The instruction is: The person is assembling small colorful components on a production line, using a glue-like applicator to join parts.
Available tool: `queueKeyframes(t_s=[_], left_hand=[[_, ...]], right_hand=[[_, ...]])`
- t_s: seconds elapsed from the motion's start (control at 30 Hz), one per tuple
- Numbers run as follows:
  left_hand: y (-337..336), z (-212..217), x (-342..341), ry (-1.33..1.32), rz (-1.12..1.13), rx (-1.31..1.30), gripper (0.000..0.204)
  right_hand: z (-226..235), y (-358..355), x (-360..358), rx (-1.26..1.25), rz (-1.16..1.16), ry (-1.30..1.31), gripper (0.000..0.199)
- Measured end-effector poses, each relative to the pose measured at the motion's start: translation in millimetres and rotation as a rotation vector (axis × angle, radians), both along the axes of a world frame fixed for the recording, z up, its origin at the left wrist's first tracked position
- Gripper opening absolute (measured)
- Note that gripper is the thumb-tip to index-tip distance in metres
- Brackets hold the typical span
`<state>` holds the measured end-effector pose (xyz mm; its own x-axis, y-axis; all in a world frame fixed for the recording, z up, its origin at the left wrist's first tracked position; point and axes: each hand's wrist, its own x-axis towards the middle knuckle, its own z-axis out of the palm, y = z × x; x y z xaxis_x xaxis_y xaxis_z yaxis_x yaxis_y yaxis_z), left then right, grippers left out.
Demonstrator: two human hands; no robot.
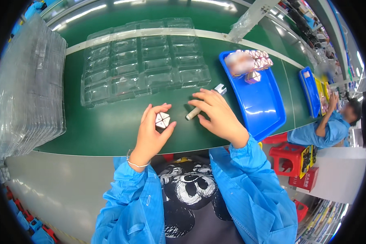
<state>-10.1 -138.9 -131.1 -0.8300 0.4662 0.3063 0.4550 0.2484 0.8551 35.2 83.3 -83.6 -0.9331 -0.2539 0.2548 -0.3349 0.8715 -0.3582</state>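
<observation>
My left hand (148,131) is curled around a small faceted block (162,120) with white triangular faces and dark sides, held low over the green work surface. Thumb and fingers lie on opposite sides of it. To the right, my right hand (218,116) hovers palm down over a pale rod-shaped tool (194,113) with a white forked end (220,89). Its fingers are bent and apart, and the hand hides the tool's middle. Whether the fingers touch the tool is hard to see.
A clear plastic compartment tray (144,65) lies ahead of my hands. Tall stacked clear trays (30,85) stand at the left. A blue tray (261,106) at the right holds several similar blocks (261,61). Farther right, a co-worker (327,126) sits near another blue tray (309,91).
</observation>
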Motion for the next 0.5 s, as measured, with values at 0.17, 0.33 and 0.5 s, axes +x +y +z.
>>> queueKeyframes(t_s=[0.17, 0.33, 0.5], left_hand=[[1.9, 3.3, 4.0, -0.235, 0.009, 0.19, 0.035], [2.4, -0.8, 0.7, -0.253, -0.13, 0.197, 0.031], [7.3, 5.6, 3.2, -0.153, -0.273, 0.08, 0.035]], right_hand=[[-9.6, 8.9, -12.6, -0.022, 0.042, -0.023, 0.034], [13.1, -0.4, -13.4, -1.251, -0.007, 0.113, 0.012], [20.2, -31.3, -17.7, -1.791, 0.37, 0.056, 0.026]])
